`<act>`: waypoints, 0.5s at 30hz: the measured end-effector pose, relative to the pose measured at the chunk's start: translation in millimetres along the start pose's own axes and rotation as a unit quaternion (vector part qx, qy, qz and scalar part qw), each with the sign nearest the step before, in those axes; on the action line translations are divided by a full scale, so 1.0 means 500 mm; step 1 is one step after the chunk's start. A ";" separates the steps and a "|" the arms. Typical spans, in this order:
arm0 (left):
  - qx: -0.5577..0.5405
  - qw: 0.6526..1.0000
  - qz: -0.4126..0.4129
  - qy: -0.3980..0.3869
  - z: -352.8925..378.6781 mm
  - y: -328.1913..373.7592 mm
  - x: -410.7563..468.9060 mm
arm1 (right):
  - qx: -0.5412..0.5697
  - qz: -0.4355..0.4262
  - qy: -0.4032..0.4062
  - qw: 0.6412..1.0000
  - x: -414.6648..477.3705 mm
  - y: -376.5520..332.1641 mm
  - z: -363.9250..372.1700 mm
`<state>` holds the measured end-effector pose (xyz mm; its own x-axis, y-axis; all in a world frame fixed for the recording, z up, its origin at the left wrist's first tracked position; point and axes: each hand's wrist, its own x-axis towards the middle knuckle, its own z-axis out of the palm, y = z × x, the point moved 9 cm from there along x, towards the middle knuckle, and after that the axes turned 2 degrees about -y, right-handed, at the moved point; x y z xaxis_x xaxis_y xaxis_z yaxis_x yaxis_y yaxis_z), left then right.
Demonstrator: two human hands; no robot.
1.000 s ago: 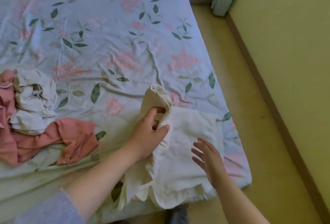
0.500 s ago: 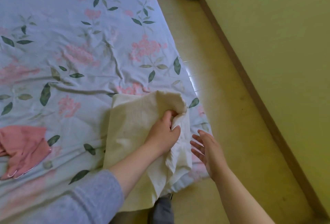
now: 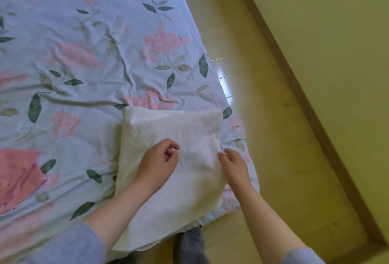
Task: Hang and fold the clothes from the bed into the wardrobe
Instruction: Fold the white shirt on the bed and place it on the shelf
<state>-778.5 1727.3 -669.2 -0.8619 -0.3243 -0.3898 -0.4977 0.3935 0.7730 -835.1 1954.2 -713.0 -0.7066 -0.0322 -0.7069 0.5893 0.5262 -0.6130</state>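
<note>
Cream garment [image 3: 179, 124] is lying folded flat at the near corner of the bed [image 3: 84, 53]. Left hand [image 3: 160, 158] is resting on it, grip slack, fingers curling round nothing. Right hand [image 3: 233, 164] is touching its right edge, fingers relaxed. Folding is seemingly finishing; next comes lifting it whole toward the wardrobe.

Long sleeves were a soft grey-blue: left sleeve [image 3: 69, 244] ended in a rumpled cuff near the elbow, right sleeve [image 3: 303, 256] showed only its cuff edge. Left hand [image 3: 156, 162] and right hand [image 3: 233, 164] were uncovered up to the cuffs. Trouser leg [image 3: 189, 247] was dark grey, creased
</note>
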 end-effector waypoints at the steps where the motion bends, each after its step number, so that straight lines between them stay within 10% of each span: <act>1: 0.031 0.999 0.010 0.030 -0.028 -0.011 -0.001 | -0.020 -0.010 0.005 1.000 0.004 -0.008 0.012; 4: 0.111 0.991 0.021 0.077 -0.088 -0.046 0.008 | -0.070 -0.023 0.025 0.997 0.018 -0.029 0.038; 15: 0.289 0.947 -0.002 -0.141 0.002 -0.122 0.110 | -0.217 -0.033 0.105 0.970 0.049 -0.033 -0.016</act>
<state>-795.5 1686.0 -738.3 -0.8112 -0.1155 -0.5732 -0.4002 0.8245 0.4002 -865.1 1951.5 -717.5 -0.8285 0.0714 -0.5554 0.3517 0.8381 -0.4170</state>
